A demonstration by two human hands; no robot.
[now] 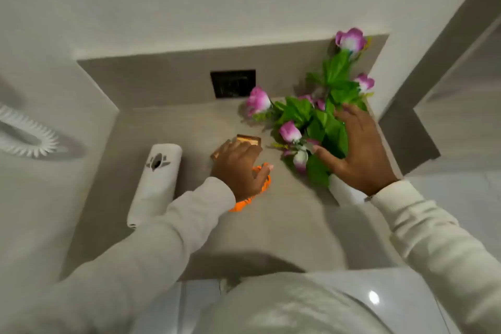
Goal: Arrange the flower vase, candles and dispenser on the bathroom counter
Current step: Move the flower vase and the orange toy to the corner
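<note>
A bunch of purple-and-white flowers with green leaves (303,116) stands in a white vase (342,192) at the counter's right side. My right hand (360,152) is spread open over the leaves, touching them, and covers most of the vase. My left hand (240,168) lies palm down on an orange ribbed candle (264,184), its thumb curled round the candle's right side. Its fingertips reach an amber glass candle holder (249,140) just behind. A white dispenser (158,179) stands to the left, apart from both hands.
The grey counter (284,225) is a recessed ledge with walls at the left and back. A dark square plate (233,83) is set in the back wall. A white spiky-rimmed object (29,133) hangs at the far left. A white glossy fixture (379,298) lies below the front edge.
</note>
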